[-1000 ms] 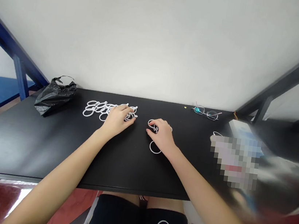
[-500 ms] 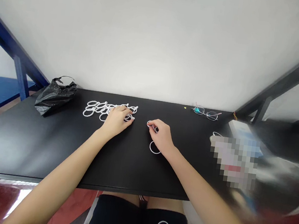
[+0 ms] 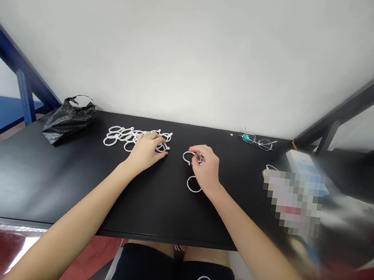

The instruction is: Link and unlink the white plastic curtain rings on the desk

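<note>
My left hand (image 3: 146,147) lies over the right part of a cluster of white rings (image 3: 110,141) that have small knobs on them. Its fingers are spread apart and it covers some of the rings. To the right, my right hand (image 3: 206,165) is closed, thumb and fingers curled around the edge of another white ring (image 3: 184,156). That ring sticks out to the left of the fingertips and seems to have a gap near the thumb. A small pale part shows between the fingers. One more white ring (image 3: 187,187) lies flat just below this hand, partly covered by it.
The black table (image 3: 154,200) meets a white wall at the back. A black plastic bag (image 3: 70,122) sits at the far left. Eyeglasses (image 3: 265,144) lie at the back right. A white box (image 3: 302,166) and a blurred-out item stand on the right.
My right hand has shifted slightly right and turned, and more of the ring at its fingertips now shows. My left hand has barely moved.
</note>
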`<state>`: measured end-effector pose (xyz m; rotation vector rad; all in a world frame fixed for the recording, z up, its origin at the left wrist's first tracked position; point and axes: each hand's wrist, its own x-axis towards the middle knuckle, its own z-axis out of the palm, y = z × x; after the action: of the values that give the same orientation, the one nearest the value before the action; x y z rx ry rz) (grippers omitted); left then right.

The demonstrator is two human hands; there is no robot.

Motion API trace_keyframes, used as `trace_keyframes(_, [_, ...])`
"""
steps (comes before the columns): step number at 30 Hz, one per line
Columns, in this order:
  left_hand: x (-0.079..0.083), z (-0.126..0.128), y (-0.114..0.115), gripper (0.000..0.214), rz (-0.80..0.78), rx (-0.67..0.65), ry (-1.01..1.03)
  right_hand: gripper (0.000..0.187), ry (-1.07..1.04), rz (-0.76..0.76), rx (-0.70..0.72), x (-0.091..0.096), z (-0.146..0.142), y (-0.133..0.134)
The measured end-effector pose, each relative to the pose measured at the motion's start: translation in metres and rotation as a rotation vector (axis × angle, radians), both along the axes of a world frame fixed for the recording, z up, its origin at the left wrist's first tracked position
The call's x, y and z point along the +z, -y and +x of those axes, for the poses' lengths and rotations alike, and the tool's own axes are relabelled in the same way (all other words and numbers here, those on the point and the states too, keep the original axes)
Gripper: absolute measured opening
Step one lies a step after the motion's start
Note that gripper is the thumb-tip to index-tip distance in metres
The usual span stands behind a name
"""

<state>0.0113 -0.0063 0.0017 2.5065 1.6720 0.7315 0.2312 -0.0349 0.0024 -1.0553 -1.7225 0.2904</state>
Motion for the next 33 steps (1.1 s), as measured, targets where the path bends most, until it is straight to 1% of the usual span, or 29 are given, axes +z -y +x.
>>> trace_keyframes(6, [0.002, 0.004, 0.003, 0.024, 0.019, -0.029, 0.019, 0.029, -0.071, 0.038, -0.017, 0.008, -0.001, 0.004])
trace_keyframes(9, [0.005, 0.008, 0.006, 0.03, 0.059, -0.077, 0.059, 0.027, -0.104, 0.055, 0.005, 0.01, -0.002, 0.005])
trace_keyframes(13, [0.008, 0.018, 0.013, 0.038, 0.101, -0.163, 0.119, 0.024, -0.144, 0.062, 0.062, 0.008, -0.004, 0.006])
trace_keyframes(16, [0.009, 0.026, 0.019, 0.039, 0.101, -0.253, 0.146, 0.022, -0.217, -0.023, 0.113, 0.006, -0.006, 0.007])
trace_keyframes(19, [0.009, 0.033, 0.023, 0.032, 0.09, -0.341, 0.142, 0.014, -0.373, -0.152, 0.168, 0.006, -0.008, 0.007])
trace_keyframes(22, [0.01, 0.037, 0.027, 0.032, 0.096, -0.382, 0.137, 0.011, -0.494, -0.299, 0.18, 0.006, -0.008, 0.006])
trace_keyframes(24, [0.011, 0.039, 0.029, 0.036, 0.098, -0.4, 0.163, 0.015, -0.497, -0.365, 0.179, 0.006, -0.008, 0.005])
trace_keyframes(28, [0.013, 0.039, 0.031, 0.037, 0.072, -0.402, 0.231, 0.015, -0.473, -0.403, 0.198, 0.002, -0.008, 0.005])
trace_keyframes(33, [0.012, 0.037, 0.03, 0.037, 0.054, -0.425, 0.219, 0.013, -0.512, -0.483, 0.219, 0.003, -0.008, 0.003])
